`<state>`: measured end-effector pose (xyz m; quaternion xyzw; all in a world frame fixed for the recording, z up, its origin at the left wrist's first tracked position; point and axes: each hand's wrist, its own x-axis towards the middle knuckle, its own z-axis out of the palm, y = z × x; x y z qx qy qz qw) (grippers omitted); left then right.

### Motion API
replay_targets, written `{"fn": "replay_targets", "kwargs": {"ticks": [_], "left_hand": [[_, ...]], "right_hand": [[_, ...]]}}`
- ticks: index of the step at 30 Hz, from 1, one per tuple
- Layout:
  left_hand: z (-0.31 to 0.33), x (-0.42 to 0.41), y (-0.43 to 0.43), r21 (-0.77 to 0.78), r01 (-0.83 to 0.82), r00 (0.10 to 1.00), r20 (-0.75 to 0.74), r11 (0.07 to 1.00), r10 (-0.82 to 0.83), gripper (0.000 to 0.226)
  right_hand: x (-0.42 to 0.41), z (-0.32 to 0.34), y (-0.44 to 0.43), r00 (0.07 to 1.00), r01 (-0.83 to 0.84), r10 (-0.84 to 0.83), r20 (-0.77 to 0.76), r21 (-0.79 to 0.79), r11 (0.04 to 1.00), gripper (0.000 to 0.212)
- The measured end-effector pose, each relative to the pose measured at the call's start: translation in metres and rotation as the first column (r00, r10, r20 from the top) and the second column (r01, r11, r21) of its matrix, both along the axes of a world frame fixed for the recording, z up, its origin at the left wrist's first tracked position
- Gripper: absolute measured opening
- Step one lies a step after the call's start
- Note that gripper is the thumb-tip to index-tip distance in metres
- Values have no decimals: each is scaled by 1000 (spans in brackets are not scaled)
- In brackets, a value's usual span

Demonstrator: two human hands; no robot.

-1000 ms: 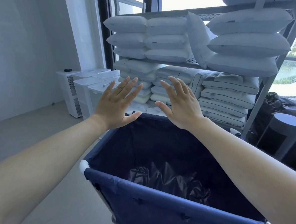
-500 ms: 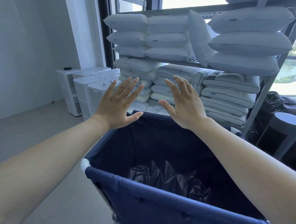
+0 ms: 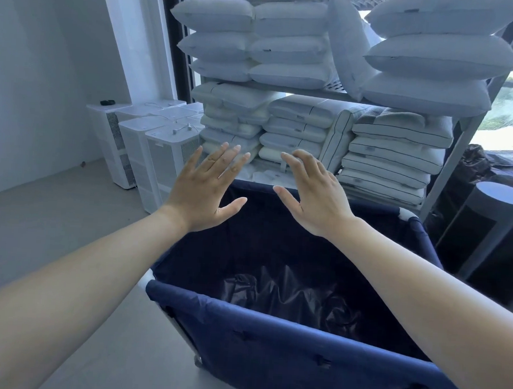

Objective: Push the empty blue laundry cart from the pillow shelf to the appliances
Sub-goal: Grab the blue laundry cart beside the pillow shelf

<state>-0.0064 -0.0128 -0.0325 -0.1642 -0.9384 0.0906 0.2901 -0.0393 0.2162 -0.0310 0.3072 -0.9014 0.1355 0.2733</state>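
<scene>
Nearest, directly under both forearms: one blue laundry cart (image 3: pixel 270 345), navy fabric on a pale frame, a crumpled dark liner at the bottom and nothing else inside, so it reads as empty. Both hands held out above its far rim, touching nothing. Left hand (image 3: pixel 207 191) flat, fingers spread and pointing away; right hand (image 3: pixel 315 195) the same, thumb turned in toward the left one, the two just beside each other with a gap between. Change over the last second: very little. The hands have kept this raised, open pose and the cart has not rolled; only the view has dipped slightly. Judgement: no grip is taken and the push has not begun, so the whole route is still ahead. Beyond the fingertips: one metal pillow shelf (image 3: pixel 476 123), the cart's far rim close against it. Two loaded tiers in view; about ten plump pillows on the upper tier, one of them on edge, and roughly fifteen flatter ones below, counts uncertain at the edges. Ahead and left of the left hand: white tower appliances (image 3: pixel 162 146), at least four, more possibly hidden behind. Right of the right hand: one dark cylinder (image 3: pixel 487 226).
</scene>
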Motion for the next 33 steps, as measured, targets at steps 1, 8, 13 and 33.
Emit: {"fn": "replay_targets", "kwargs": {"ticks": [1,8,13,33], "left_hand": [[-2,0,0,7,2,1000,14,1000,-2,72],[-27,-3,9,52,94,988,121,994,-99,66],[-62,-11,25,90,147,962,220,985,-163,56],[-121,-14,292,96,530,765,375,843,-523,51]], "right_hand": [[-1,-4,-1,1000,-1,1,10,1,1000,58],[-1,-34,5,994,39,-39,105,6,999,55],[10,-66,28,972,115,-120,201,38,993,55],[118,-123,276,743,557,-560,368,125,821,44]]}}
